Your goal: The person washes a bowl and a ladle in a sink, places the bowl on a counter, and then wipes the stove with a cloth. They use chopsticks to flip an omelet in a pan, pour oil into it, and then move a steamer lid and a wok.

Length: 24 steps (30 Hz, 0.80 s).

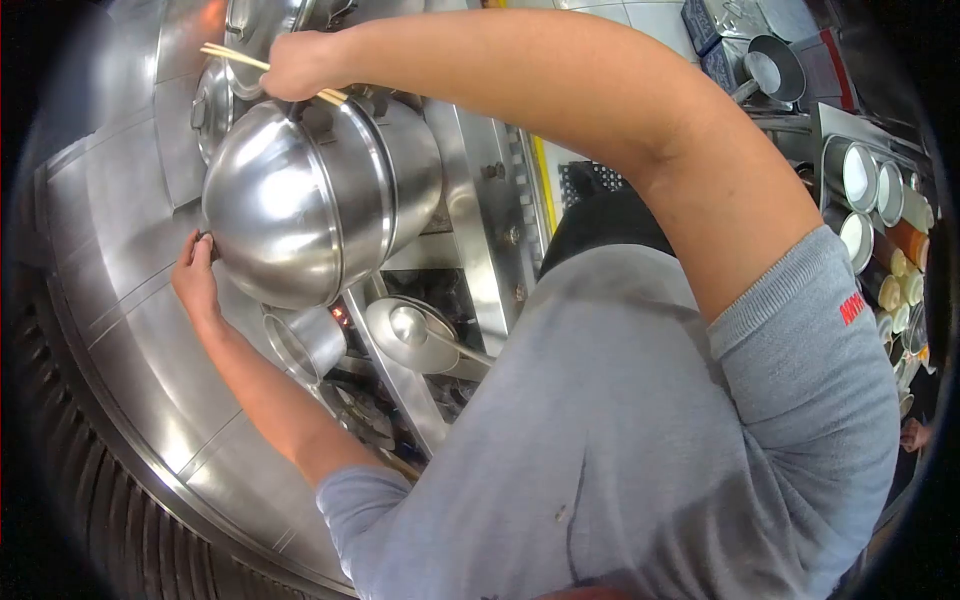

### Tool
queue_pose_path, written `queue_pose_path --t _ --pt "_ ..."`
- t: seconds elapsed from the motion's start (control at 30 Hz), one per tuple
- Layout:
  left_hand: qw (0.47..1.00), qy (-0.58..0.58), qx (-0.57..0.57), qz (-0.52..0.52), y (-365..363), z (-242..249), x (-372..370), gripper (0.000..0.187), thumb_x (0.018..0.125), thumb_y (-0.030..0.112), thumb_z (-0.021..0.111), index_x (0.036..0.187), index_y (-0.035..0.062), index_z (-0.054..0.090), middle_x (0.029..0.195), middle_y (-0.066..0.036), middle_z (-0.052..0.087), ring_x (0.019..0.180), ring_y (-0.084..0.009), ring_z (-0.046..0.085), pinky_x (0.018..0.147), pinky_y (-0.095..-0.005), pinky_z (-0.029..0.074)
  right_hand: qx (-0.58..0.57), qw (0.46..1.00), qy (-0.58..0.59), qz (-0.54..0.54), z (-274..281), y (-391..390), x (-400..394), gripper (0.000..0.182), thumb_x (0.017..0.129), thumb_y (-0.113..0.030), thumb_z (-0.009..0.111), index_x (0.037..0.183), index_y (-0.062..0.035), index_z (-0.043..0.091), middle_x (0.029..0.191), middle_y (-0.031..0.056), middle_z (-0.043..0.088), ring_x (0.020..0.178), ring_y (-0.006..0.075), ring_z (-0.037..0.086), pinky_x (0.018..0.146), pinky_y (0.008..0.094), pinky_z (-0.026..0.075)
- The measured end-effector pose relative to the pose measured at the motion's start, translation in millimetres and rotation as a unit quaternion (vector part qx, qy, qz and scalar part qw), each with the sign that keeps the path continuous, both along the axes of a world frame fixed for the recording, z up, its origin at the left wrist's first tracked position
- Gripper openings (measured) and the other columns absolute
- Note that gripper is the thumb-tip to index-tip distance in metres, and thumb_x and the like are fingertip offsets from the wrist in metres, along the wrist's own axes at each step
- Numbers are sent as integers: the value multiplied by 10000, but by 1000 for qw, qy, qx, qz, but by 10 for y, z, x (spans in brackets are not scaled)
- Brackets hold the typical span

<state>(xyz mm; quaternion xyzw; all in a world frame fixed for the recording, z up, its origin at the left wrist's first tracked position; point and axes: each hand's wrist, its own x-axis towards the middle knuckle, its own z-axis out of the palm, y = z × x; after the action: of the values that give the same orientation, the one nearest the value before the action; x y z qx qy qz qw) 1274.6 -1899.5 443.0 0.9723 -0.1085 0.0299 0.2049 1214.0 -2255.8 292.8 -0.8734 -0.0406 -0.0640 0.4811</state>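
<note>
My right hand (300, 66) is closed around a pair of wooden chopsticks (234, 56), above the upper edge of a large domed steel lid (270, 200). Beneath the lid are rounded steel steamer layers (350, 185). At the lid's left side, the fingers of my left hand (197, 272) pinch a small dark knob or handle. The lid looks tilted, and its far underside is hidden.
A steel pot (305, 343) stands below the lid, beside a ladle (408, 325) resting in a bowl on the stove. Another lidded pot (212, 110) is at upper left. Containers (858, 180) and a pan (775, 72) are at right, with part of another person's hand (914, 435).
</note>
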Motion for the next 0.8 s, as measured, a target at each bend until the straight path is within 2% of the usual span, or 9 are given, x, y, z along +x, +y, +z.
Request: queue_pose_path --t 0.27,0.33,0.4,0.43,0.53,0.63,0.7,0.73,0.8 --pt "992 -100 72 -19 -70 -164 -1 569 870 317 761 1342 5 698 1187 -209 752 1079 -233 701 993 -349 506 200 966 164 -3 -241 -91 -199 464 1000 -361 550 1184 22 736 1074 207 755 966 279 749 844 414 595" --pt "973 -181 144 -16 -82 -228 -164 611 880 432 768 1316 7 713 1180 -215 753 1099 -260 699 1001 -373 504 499 861 82 62 -631 -136 -344 315 1019 -290 629 1049 12 713 861 104 733 713 206 694 625 336 561" --pt "959 -256 113 36 -281 -344 -742 558 897 416 769 1272 5 730 1140 -196 760 1073 -252 701 984 -376 512 552 829 87 10 -757 -314 -856 392 999 -372 708 1155 -13 681 1002 92 725 862 169 688 694 315 575" --pt "937 -332 80 68 -454 -485 -1050 509 913 401 770 1228 2 747 1099 -177 767 1046 -245 704 968 -378 520 530 836 143 -6 -618 -496 -1372 468 971 -409 743 1218 -19 671 1086 85 739 895 181 693 788 311 584" --pt "972 -157 -169 51 -814 -1257 -2174 228 963 216 737 1061 13 771 954 -117 770 876 -194 707 845 -342 550 501 848 155 -83 -1732 -562 -2172 533 1106 -416 480 1440 -13 581 1045 120 751 969 183 716 835 339 583" --pt "992 95 -81 5 -998 -2095 -3197 222 952 206 733 1057 14 774 886 -108 770 815 -198 711 787 -336 553 317 870 366 -88 -2939 -647 -3072 418 1068 -281 530 1404 -42 600 957 135 738 861 219 726 759 360 595" --pt "979 182 -47 -81 -1017 -2580 -3675 229 946 199 741 1055 1 774 874 -124 765 796 -211 722 762 -327 554 287 793 505 -184 -2607 -703 -3752 440 1090 -371 405 1365 -117 637 1073 216 720 958 313 722 888 440 583" --pt "967 241 -64 -44 -1031 -2693 -3871 236 951 190 736 1062 -15 767 885 -121 766 802 -193 719 757 -318 554 -56 925 376 -15 -2591 -838 -4093 457 1077 -363 411 1331 -56 634 1131 277 701 1028 394 699 947 488 547" --pt "949 301 -95 -9 -932 -2861 -4017 264 982 186 708 1109 -43 742 915 -122 760 823 -167 700 764 -316 553 103 880 363 -290 -2410 -980 -4326 465 1057 -334 527 1269 75 585 1144 324 683 1095 458 660 1004 527 489"
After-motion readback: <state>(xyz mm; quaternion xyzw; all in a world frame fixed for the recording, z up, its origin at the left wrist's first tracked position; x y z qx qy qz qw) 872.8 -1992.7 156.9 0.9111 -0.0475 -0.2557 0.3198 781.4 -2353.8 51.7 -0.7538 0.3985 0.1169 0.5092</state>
